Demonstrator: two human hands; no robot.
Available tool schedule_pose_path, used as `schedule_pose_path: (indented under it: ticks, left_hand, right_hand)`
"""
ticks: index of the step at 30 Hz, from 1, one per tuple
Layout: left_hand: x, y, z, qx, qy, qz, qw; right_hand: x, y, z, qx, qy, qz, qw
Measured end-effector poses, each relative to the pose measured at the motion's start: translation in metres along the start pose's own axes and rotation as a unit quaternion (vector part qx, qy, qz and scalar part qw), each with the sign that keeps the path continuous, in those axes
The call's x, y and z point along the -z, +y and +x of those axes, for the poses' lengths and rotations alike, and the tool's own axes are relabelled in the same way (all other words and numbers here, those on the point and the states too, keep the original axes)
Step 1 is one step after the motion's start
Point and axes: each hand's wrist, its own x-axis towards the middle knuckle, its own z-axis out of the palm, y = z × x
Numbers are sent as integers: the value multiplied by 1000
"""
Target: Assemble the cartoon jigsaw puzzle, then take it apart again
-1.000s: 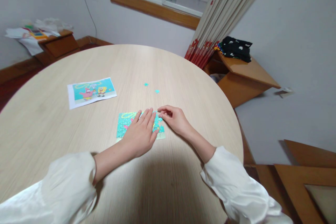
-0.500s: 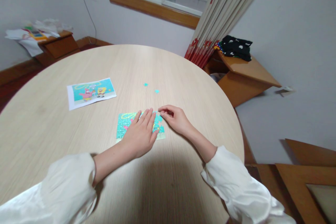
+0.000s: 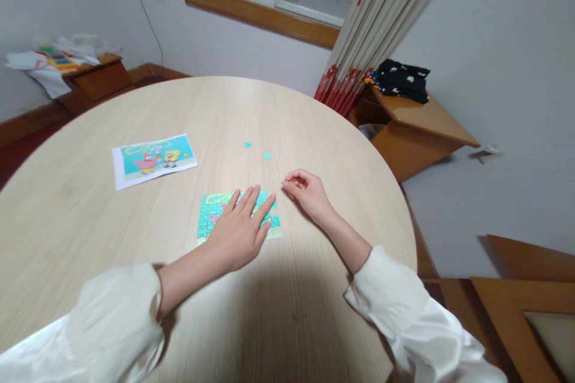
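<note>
Jigsaw puzzle [image 3: 205, 218] first: it lies near the middle of the round wood-grain counter [image 3: 278, 317], the broadest thing here, directly in front of the person. Beyond it to the left is a printed reference sheet [image 3: 156, 159], well apart from it, with the same cartoon scene. The puzzle's long axis runs left to right across the person's front. The left hand [image 3: 240, 228] rests palm down over its middle and right part, fingers spread apart. The right hand [image 3: 309, 194] is just beside the far right corner, off the puzzle, so the puzzle lies leftward and slightly nearer the person from there; its thumb and forefinger are curled close together, and I cannot tell whether they pinch anything. Smallest are two loose turquoise pieces [image 3: 267, 157], apart from each other, beyond the puzzle's far edge.
</note>
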Motion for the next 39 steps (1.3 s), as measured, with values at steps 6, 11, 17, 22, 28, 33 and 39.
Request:
schedule_pose_path:
  ticks: [6,11,17,22,28,33,39]
  left_hand:
    - [3,0,1,-30,-15,3,999]
    - [6,0,2,-50,-24,8,998]
    - [3,0,2,-54,-20,13,998]
    - [0,0,2,-52,-18,15,998]
    - [-2,-1,1,-54,-2,14,998]
    - [-3,-2,0,-55,11,9,998]
    - [-3,0,-1,-35,54,-27,998]
  right_hand:
    - [-4,8,27,65,62,-53,995]
    - [-11,9,58,119,45,-184,975]
    - [-17,11,78,144,38,-274,950]
    - [-20,12,82,136,33,-301,943]
    - [-13,10,81,164,-17,-291,942]
    - [-6,6,70,138,-64,-200,968]
    - [2,-3,45,66,-109,-70,989]
